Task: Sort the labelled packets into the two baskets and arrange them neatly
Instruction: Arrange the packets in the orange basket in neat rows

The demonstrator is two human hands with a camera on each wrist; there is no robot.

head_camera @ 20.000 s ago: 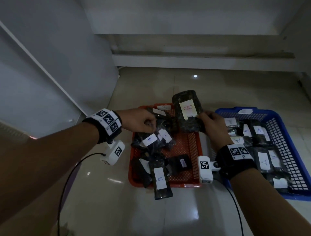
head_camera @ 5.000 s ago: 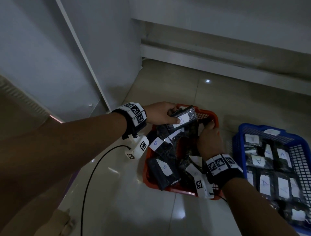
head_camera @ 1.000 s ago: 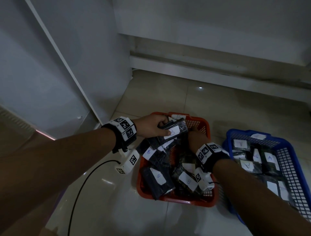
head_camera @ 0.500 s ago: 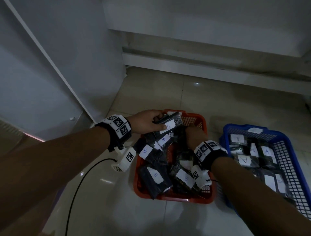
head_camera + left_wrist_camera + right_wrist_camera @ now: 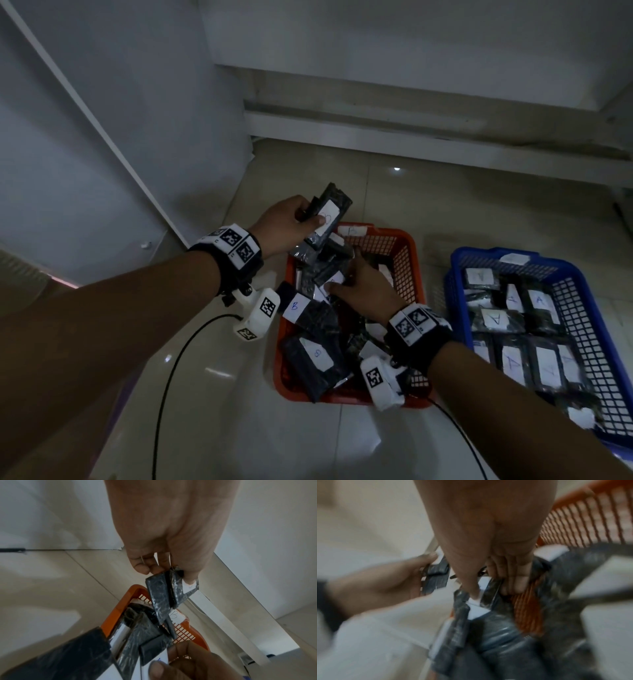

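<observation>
Half a second on, we see the left hand (image 5: 286, 224) lifted clear of the heap, now above the far-left corner of the red basket (image 5: 409, 260) where earlier it lay low among the packets. Its fingers and thumb grasp a small stack of dark packets (image 5: 327, 214); the left wrist view shows at least two held together (image 5: 163, 595), the top one bearing a white label. The right hand (image 5: 364, 291) reaches into the middle of the red basket, and the right wrist view, though blurred, shows thumb and curled fingers pinching a labelled packet (image 5: 485, 596). We judge the step to be tidying the B packets: gathering loose ones into a stack. The next move, in our judgement, calls for adding the pinched packet to the left hand's stack, labels aligned. Counts: two baskets; in the red one we read three B labels among roughly a dozen jumbled packets, the exact number hidden; the blue basket (image 5: 582, 308) holds about a dozen packets marked A, laid in rows.
</observation>
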